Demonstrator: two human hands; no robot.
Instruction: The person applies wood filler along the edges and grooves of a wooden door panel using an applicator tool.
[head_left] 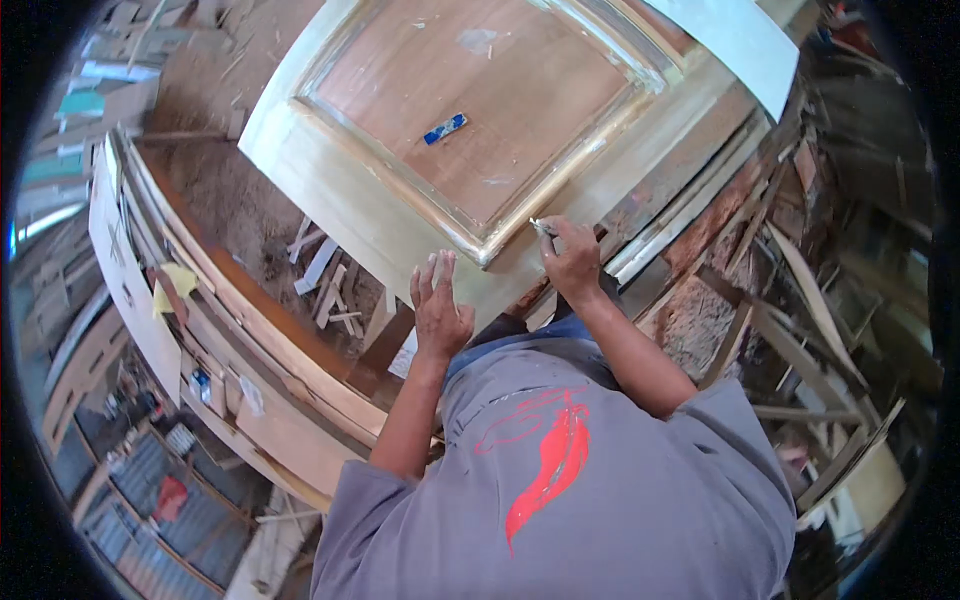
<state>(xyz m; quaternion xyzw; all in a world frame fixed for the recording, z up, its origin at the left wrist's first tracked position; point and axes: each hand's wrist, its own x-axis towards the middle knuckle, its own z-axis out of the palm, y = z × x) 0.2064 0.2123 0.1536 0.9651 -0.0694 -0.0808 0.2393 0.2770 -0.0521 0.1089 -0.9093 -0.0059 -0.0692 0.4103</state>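
Note:
A wooden panel door (350, 190) with raised moulding (570, 180) lies in front of me. My left hand (440, 312) rests at its near edge, fingers stretched and apart, holding nothing. Close to the near corner of the moulding, my right hand (572, 262) has its fingers pinched around a small whitish piece (541, 228); its kind is too small to make out. On the recessed middle of the door lies a short blue strip with whitish smears (445, 129). A pale patch (478, 41) shows farther up the recess.
Curved stacked boards (250, 330) stand to my left, with a yellow cloth (176, 288) on them. Wood offcuts (335, 290) litter the ground beside the door. Loose slats and broken timber (800, 310) crowd the right side. A red cloth (170, 498) lies at lower left.

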